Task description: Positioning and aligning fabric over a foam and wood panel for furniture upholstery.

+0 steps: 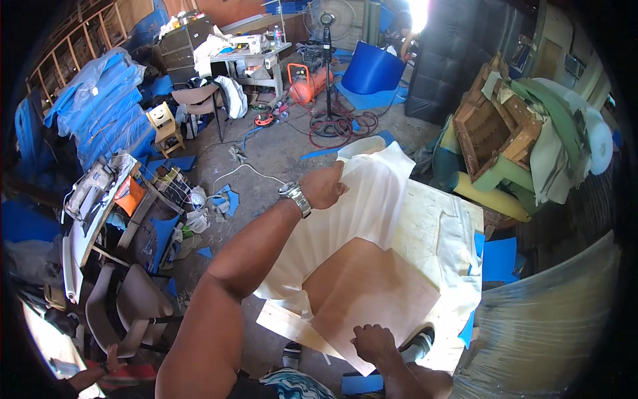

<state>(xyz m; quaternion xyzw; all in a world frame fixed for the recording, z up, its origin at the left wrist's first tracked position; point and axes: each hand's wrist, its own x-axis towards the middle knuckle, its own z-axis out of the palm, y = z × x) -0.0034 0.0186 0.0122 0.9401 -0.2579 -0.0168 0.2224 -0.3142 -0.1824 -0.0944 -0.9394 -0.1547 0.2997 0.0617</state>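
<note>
A thin white fabric sheet (369,199), creased into long folds, is raised at its far end. My left hand (322,187), with a metal watch on the wrist, is closed at its far left edge, gripping it. Beneath and nearer me lies a brown sheet (375,302) with a pointed near corner, partly covered by the white fabric. My right hand (374,343) is over the brown sheet's near right part, its fingers curled under; whatever they hold, if anything, is hidden. Both sheets lie over a pale wooden board (425,226).
My shoes (419,342) stand at the board's near side. Rightward are a wooden furniture frame (495,133) with green foam and a plastic-wrapped panel (545,312). A hose (332,133) coils by a stand ahead. Chairs (136,309) and another person's hand (114,359) are at left.
</note>
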